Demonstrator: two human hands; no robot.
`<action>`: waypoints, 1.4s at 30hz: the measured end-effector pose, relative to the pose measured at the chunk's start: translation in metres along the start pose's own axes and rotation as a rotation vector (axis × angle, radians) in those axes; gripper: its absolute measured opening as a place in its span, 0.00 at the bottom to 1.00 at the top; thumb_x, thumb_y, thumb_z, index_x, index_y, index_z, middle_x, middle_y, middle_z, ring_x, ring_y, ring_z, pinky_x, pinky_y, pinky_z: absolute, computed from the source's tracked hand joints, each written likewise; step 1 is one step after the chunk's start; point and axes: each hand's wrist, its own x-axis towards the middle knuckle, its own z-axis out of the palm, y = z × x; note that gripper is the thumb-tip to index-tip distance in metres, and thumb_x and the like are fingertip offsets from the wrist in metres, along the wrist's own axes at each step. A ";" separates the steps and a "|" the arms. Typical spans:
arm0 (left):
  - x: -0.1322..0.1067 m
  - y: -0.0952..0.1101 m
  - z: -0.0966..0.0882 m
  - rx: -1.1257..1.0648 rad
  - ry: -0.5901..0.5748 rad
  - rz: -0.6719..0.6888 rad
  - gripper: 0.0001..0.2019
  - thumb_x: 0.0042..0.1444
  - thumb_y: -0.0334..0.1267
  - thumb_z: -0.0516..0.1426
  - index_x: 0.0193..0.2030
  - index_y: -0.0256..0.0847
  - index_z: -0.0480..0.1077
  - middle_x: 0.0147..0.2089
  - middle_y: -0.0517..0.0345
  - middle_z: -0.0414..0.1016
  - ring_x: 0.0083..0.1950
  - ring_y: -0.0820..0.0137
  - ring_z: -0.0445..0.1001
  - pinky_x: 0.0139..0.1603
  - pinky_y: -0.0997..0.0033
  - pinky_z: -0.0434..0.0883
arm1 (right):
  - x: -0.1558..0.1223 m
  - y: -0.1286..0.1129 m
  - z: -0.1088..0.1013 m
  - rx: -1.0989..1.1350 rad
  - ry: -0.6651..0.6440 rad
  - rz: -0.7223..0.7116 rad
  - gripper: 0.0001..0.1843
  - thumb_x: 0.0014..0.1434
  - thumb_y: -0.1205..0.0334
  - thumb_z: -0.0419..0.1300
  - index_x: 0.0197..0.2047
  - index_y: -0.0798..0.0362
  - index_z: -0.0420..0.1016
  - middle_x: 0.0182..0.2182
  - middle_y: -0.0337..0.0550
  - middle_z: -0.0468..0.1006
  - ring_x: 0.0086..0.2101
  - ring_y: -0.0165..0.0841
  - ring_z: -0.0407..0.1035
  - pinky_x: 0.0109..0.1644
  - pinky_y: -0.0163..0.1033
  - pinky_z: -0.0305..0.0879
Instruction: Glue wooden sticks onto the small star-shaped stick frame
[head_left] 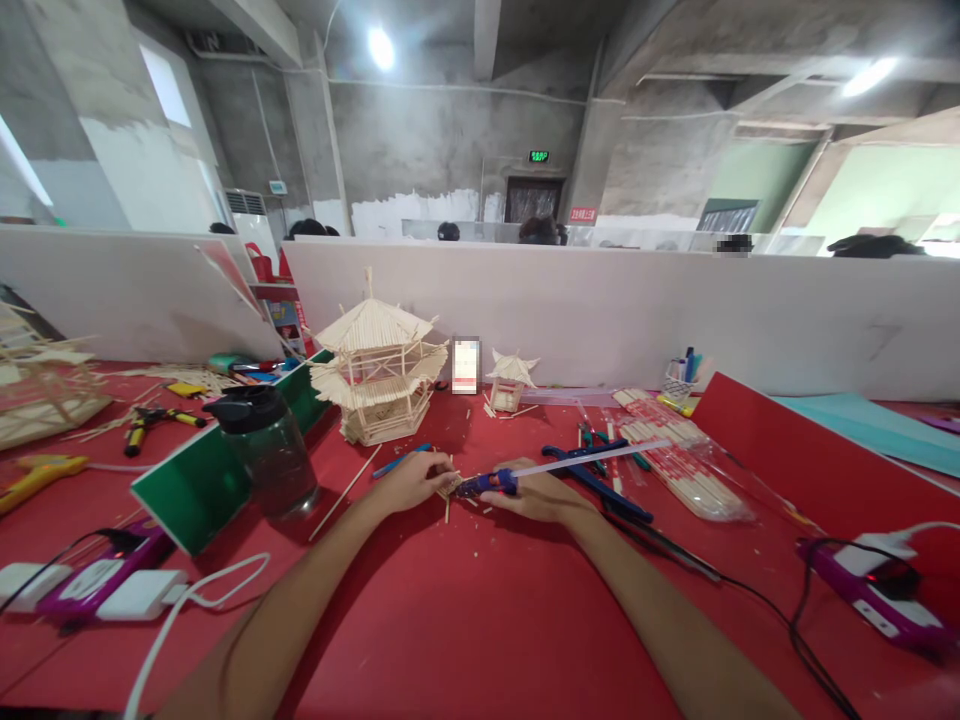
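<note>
A: Head view. Left hand (409, 483) is low on the red table (480, 620), fingers pinched on a small stick piece (448, 492). It is too small to make out beyond a few short sticks.

B: Right hand?

A: Right hand (538, 497) is clenched round a blue glue gun (487, 484), nozzle pointing left. The tip is at the stick piece, but I cannot tell whether it touches. A clear glue stick (600, 456) juts from the back of the gun, up and to the right.

B: Step in hand?

A: Reads as gluing, with the nozzle brought to a joint on the piece. Both hands rest mid-table, the piece between them, in front of the stick pagoda (379, 372).

B: What's around them?

A: A small pavilion model (511, 380) stands right of the pagoda. There is a dark bottle (262, 450) beside a green board (199, 485) to the left. Blue pliers (592, 472) and a bag of sticks (679, 455) lie just beyond the right hand. A black cable (720, 580) runs off to the right past the right forearm. Stick offcuts are scattered on the table near the hands.

B: What does the next move call for?

A: Judgement only. It needs a steady left pinch so the joint does not shift, with the fingertips clear of the nozzle and the fresh glue. The cable needs slack so that it does not drag the gun off line.
</note>
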 end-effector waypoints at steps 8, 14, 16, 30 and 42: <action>0.000 -0.002 0.000 -0.002 -0.006 0.014 0.19 0.63 0.52 0.52 0.33 0.38 0.73 0.30 0.58 0.74 0.31 0.71 0.70 0.34 0.75 0.63 | 0.001 -0.003 -0.001 -0.018 -0.014 0.003 0.18 0.63 0.47 0.58 0.39 0.52 0.80 0.36 0.48 0.80 0.36 0.38 0.71 0.40 0.37 0.61; 0.000 -0.004 0.001 0.005 0.004 0.013 0.19 0.63 0.51 0.53 0.34 0.38 0.73 0.30 0.58 0.75 0.31 0.71 0.70 0.34 0.75 0.62 | 0.001 -0.003 -0.002 -0.009 -0.022 0.011 0.18 0.63 0.47 0.58 0.39 0.52 0.80 0.36 0.48 0.80 0.35 0.37 0.71 0.39 0.36 0.60; 0.000 -0.003 0.001 -0.005 0.003 0.013 0.19 0.63 0.52 0.53 0.33 0.38 0.72 0.30 0.58 0.75 0.31 0.71 0.70 0.34 0.75 0.63 | 0.001 -0.003 -0.002 0.000 -0.018 0.011 0.18 0.63 0.47 0.58 0.40 0.52 0.80 0.36 0.47 0.80 0.36 0.37 0.71 0.40 0.36 0.61; 0.000 -0.004 0.001 0.002 -0.003 0.005 0.18 0.63 0.51 0.53 0.34 0.38 0.73 0.31 0.58 0.75 0.32 0.71 0.71 0.34 0.75 0.62 | -0.005 -0.001 -0.008 0.062 -0.035 0.064 0.17 0.61 0.46 0.59 0.39 0.52 0.77 0.37 0.45 0.79 0.38 0.37 0.71 0.41 0.37 0.62; 0.001 -0.002 0.000 -0.006 -0.009 0.011 0.18 0.63 0.51 0.53 0.34 0.38 0.72 0.31 0.58 0.75 0.32 0.71 0.70 0.34 0.75 0.62 | -0.006 -0.007 -0.020 0.020 -0.004 0.114 0.19 0.62 0.45 0.57 0.36 0.53 0.76 0.35 0.45 0.78 0.34 0.35 0.69 0.38 0.36 0.60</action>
